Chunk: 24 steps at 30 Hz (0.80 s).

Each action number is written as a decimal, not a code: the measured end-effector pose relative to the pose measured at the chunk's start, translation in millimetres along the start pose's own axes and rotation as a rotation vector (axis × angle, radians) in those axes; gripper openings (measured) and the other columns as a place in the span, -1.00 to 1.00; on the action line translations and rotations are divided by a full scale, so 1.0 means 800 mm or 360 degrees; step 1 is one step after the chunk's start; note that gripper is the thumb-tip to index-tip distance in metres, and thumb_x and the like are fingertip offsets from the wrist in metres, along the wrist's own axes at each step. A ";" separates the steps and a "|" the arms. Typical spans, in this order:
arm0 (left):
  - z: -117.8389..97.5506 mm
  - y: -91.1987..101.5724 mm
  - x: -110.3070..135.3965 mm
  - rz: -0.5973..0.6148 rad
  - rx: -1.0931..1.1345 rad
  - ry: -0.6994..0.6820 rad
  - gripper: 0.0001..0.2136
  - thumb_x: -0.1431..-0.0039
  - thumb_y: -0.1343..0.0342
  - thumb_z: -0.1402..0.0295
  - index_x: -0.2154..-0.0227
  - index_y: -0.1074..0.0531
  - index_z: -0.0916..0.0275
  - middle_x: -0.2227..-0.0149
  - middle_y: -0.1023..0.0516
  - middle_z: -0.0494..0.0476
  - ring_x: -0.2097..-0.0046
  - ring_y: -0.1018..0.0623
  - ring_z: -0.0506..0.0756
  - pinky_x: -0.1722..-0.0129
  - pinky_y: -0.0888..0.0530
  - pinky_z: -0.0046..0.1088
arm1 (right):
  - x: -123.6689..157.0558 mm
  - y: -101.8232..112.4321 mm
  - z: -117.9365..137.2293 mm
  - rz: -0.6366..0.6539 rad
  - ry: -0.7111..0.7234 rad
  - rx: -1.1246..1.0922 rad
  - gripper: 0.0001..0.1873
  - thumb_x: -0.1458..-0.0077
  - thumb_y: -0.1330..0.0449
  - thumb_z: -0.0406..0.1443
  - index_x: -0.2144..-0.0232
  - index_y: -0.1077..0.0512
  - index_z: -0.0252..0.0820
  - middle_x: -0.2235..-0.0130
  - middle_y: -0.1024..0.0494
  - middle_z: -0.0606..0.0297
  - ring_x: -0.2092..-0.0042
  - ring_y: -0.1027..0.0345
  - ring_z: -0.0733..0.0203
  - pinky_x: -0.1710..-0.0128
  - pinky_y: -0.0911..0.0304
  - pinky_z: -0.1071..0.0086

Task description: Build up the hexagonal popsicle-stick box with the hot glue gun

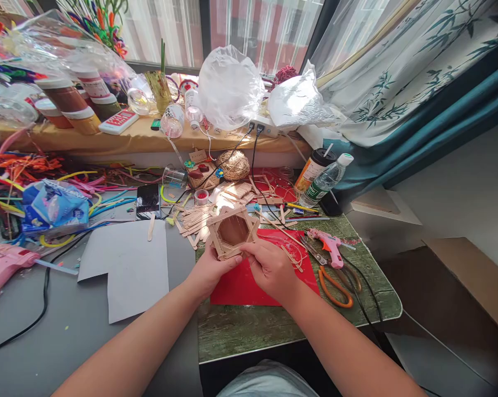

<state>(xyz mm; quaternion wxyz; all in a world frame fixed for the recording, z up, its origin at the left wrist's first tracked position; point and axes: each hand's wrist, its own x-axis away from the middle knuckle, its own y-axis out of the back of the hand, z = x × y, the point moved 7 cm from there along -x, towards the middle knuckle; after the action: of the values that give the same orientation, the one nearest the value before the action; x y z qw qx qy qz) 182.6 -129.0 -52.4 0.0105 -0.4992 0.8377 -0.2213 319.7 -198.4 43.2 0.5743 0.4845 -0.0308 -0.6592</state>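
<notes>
- The left hand (209,270) pinches the near-left corner of a hexagonal craft-stick frame (234,231), thumb on top and fingers beneath.
- The right hand (269,267) pinches the frame's near edge beside it. With both grips on one side, the open middle faces the person, likely so the joints can be seen.
- The frame is lifted and tilted just above the far edge of a red mat (249,286), which lies under both hands and seems to shield the surface (273,331) from glue.
- Just right of the right hand lie a pink glue gun (329,245) and orange-handled scissors (335,286), within easy reach.
- Beyond the left hand, loose craft sticks (194,218) lie heaped near the frame as ready stock.
- A grey card sheet (128,264) lies flat left of the left hand.
- A ball of twine (234,164) sits further beyond the frame, and a plastic bottle (325,182) leans beyond the glue gun.
- Well apart to the far left lie a second pink glue gun (4,264) and tangled pipe cleaners (25,165).
</notes>
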 end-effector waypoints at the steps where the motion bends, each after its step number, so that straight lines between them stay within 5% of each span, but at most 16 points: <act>1: -0.001 0.000 0.000 0.0010 -0.0001 -0.0009 -0.31 0.06 -0.57 0.20 -0.14 -0.49 0.25 -0.20 -0.61 0.37 -0.26 -0.55 0.36 -0.32 -0.40 -0.04 | 0.000 0.000 0.003 0.0000 0.0014 0.0014 -0.67 -0.35 -0.09 -0.49 -0.04 -0.50 -0.14 0.17 -0.67 0.15 0.13 -0.59 0.09 0.10 -0.52 0.25; 7: -0.008 0.003 -0.001 0.0147 -0.0134 -0.0028 -0.38 0.11 -0.56 0.12 -0.01 -0.60 0.31 -0.06 -0.69 0.40 -0.15 -0.62 0.43 -0.24 -0.48 0.01 | 0.005 0.011 0.037 0.0032 0.0220 0.0260 -0.68 -0.38 -0.10 -0.46 -0.12 -0.45 -0.18 0.25 -0.65 0.20 0.26 -0.52 0.14 0.26 -0.42 0.29; 13: -0.006 0.013 0.005 0.0498 -0.0310 -0.0060 -0.41 0.11 -0.52 0.09 0.01 -0.64 0.30 0.00 -0.71 0.36 -0.07 -0.65 0.41 -0.17 -0.55 -0.01 | 0.012 0.061 0.075 -0.0103 0.0421 0.0495 -0.75 -0.39 -0.27 -0.32 -0.07 -0.43 -0.21 0.42 -0.54 0.38 0.41 -0.32 0.24 0.41 -0.20 0.30; 18: -0.011 0.028 0.010 0.0578 -0.0954 -0.0096 -0.57 0.09 -0.46 0.09 0.20 -0.70 0.28 0.11 -0.74 0.31 0.02 -0.66 0.40 -0.11 -0.59 -0.05 | 0.015 0.085 0.101 0.0103 0.0693 0.0737 -0.91 -0.28 -0.35 -0.34 0.19 -0.54 -0.26 0.52 -0.39 0.43 0.48 -0.17 0.26 0.51 -0.02 0.25; 24: -0.032 0.008 0.018 0.0655 -0.1279 -0.0289 -0.62 0.05 -0.44 0.19 0.11 -0.72 0.10 -0.03 -0.72 0.20 -0.14 -0.59 0.41 -0.37 -0.38 0.01 | 0.031 0.105 0.102 0.0360 0.0749 0.0845 -0.93 -0.31 -0.28 -0.34 0.25 -0.58 -0.18 0.49 -0.38 0.37 0.47 -0.15 0.24 0.55 0.02 0.21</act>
<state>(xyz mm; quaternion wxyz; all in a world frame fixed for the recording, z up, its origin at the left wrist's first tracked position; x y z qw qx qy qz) 164.2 -129.4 -28.8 -0.0667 -0.3043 0.9345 0.1724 328.8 -288.2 121.5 0.4891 0.7484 -0.1213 -0.4311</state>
